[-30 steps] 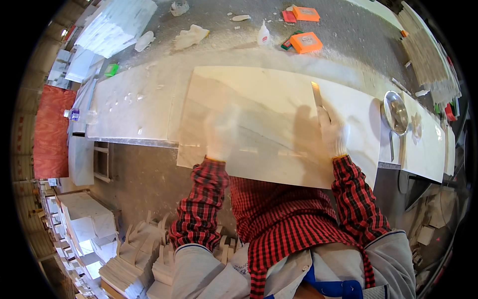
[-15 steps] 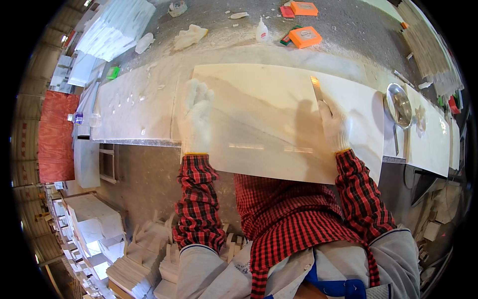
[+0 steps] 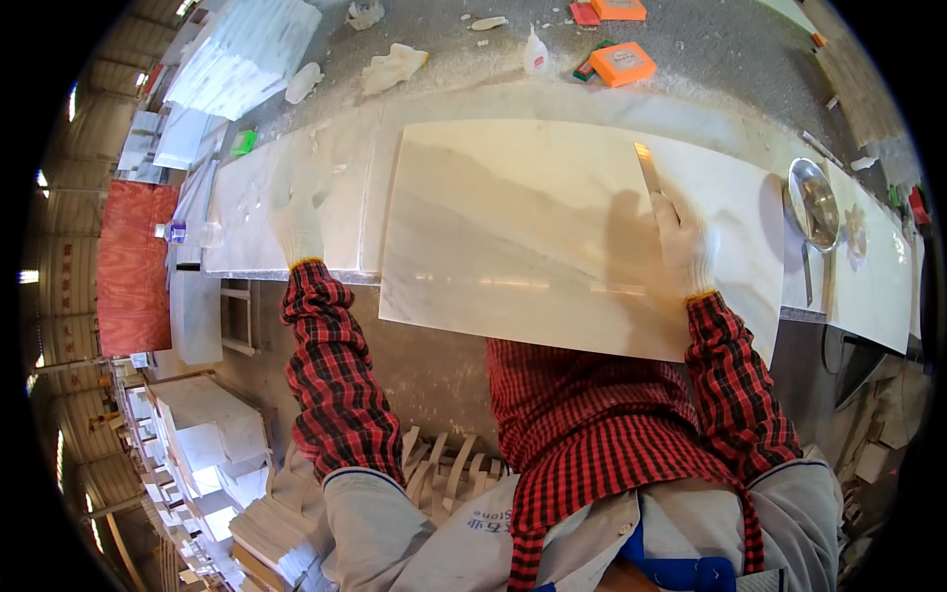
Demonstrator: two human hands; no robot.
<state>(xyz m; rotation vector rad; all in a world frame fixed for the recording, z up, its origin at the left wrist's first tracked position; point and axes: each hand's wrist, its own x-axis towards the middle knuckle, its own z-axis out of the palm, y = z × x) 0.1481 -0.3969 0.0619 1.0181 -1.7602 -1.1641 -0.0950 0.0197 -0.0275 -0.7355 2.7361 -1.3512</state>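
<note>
A large polished pale marble slab [image 3: 513,227] with faint grey veins lies in front of me on the bench, its near edge jutting past the bench front. My right hand [image 3: 683,242], in a white knitted glove with a yellow cuff, rests over the slab's right part, closed on a narrow metal scraper [image 3: 647,168] whose shiny blade points away from me. Left of the slab, my left hand [image 3: 296,219], gloved alike, hovers above the pale stone bench top [image 3: 340,222]. Its fingers are blurred but look stretched out, with nothing visible in them.
A metal bowl [image 3: 814,204] stands at the right, a thin strip tool [image 3: 807,276] beside it. Beyond the bench lie a squeeze bottle [image 3: 536,51], orange boxes [image 3: 623,64] and a cream glove [image 3: 395,67]. At far left are a bottle [image 3: 176,232] and a red panel [image 3: 138,266].
My left hand has moved left, off the slab's left edge to above the bench top. My right hand still holds the scraper over the slab. The whole view has shifted slightly.
</note>
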